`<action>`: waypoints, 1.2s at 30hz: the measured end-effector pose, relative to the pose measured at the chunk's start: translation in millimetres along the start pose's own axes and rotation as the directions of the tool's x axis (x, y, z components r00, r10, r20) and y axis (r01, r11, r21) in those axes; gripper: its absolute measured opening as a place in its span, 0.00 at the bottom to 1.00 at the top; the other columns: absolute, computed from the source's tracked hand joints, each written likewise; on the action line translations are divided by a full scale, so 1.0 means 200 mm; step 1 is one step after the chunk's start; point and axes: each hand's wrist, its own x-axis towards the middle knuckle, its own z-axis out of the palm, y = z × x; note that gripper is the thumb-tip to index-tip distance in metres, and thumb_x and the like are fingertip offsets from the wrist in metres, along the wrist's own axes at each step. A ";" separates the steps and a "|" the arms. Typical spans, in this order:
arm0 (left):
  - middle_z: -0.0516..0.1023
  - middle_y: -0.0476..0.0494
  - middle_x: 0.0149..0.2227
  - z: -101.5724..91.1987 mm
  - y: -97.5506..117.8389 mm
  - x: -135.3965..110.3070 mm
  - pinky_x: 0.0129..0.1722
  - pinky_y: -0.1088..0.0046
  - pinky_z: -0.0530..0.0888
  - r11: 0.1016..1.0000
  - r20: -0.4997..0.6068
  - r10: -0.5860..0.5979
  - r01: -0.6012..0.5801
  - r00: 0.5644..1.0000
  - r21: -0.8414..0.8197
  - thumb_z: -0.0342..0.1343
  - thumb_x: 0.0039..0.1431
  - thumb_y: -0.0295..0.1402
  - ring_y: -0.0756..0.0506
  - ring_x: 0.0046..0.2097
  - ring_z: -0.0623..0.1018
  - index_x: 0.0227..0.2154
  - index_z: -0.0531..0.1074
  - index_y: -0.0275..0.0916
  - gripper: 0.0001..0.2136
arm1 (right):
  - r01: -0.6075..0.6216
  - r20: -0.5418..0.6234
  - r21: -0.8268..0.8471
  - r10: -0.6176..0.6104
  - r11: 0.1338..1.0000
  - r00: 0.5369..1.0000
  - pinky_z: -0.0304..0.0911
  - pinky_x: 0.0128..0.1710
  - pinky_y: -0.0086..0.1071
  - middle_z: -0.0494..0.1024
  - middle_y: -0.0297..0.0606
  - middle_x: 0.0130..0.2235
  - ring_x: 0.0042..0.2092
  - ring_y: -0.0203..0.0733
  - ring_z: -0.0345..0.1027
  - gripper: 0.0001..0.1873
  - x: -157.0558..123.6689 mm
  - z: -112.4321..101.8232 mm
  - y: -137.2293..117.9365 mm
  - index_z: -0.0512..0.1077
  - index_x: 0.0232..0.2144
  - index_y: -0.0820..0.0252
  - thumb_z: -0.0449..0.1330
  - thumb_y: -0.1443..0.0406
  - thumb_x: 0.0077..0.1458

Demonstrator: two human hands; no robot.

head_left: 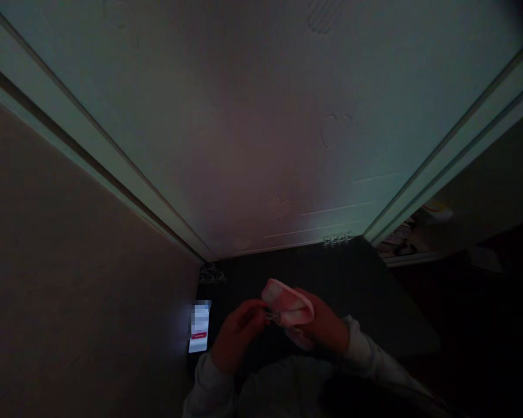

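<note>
Above the dark surface (253,270), pink pale-patched item (283,297)

Right hand (325,322) grips pink item (285,301); left fingers (256,306) close beside small shiny piece (275,317). Lit phone (199,334) on dark desk (283,267), left. Pale heart-embossed panel (253,151) ahead.

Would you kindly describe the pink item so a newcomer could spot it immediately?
In the picture, below the pale panel, over the dark surface, find the right hand. It holds the pink item, whose colour sets it apart from the glowing phone.
</note>
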 end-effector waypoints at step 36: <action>0.67 0.54 0.17 0.02 -0.04 0.04 0.18 0.78 0.59 0.990 -0.053 -0.139 0.137 0.989 -0.035 0.57 0.45 0.50 0.54 0.19 0.65 0.26 0.69 0.34 0.20 | 0.044 0.147 -0.017 -0.041 0.999 0.988 0.59 0.32 0.29 0.72 0.32 0.27 0.31 0.37 0.64 0.08 -0.01 0.01 -0.01 0.71 0.27 0.64 0.56 0.73 0.40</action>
